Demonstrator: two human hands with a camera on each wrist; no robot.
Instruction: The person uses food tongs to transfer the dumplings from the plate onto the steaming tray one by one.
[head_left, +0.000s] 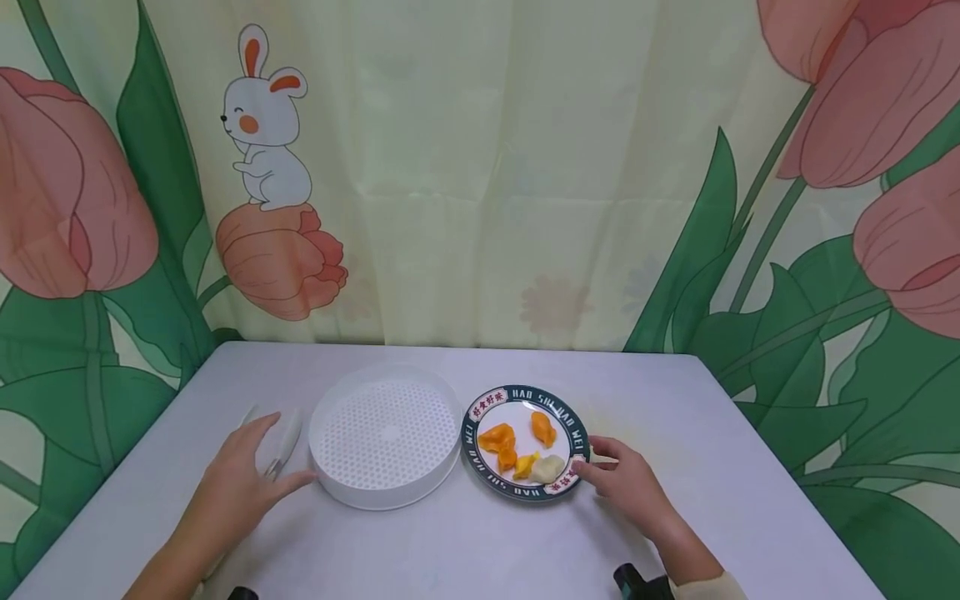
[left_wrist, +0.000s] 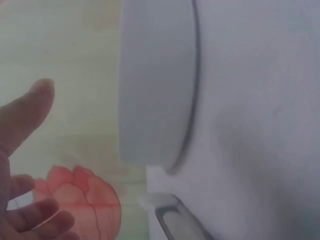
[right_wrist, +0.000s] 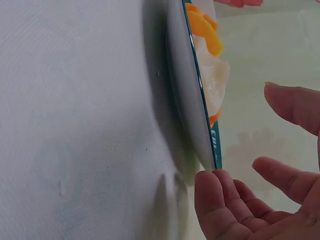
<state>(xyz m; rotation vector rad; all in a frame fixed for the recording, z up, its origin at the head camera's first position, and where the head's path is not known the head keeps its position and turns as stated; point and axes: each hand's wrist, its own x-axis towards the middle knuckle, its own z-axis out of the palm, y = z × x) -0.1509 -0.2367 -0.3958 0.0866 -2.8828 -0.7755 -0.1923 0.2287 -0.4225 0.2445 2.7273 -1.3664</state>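
Note:
My left hand (head_left: 238, 482) hovers left of a round white steamer tray (head_left: 386, 437), its thumb spread from the fingers and its fingertips bare in the left wrist view. Behind that hand lies a white and metal utensil like tongs (head_left: 287, 437), partly hidden. At the right edge of a plate (head_left: 471, 457) with a dark green lettered rim is my right hand (head_left: 628, 486). In the right wrist view its lower fingertips (right_wrist: 210, 187) meet the rim, while thumb and index finger stand apart. The plate bears several orange, yellow and whitish dumpling-shaped pieces (head_left: 497, 438).
The tray and plate stand side by side on a white-covered table (head_left: 652, 392). Behind the table's far edge hangs a curtain (head_left: 480, 208) printed with tulips and a rabbit. A dark device (head_left: 637, 581) sits by my right wrist.

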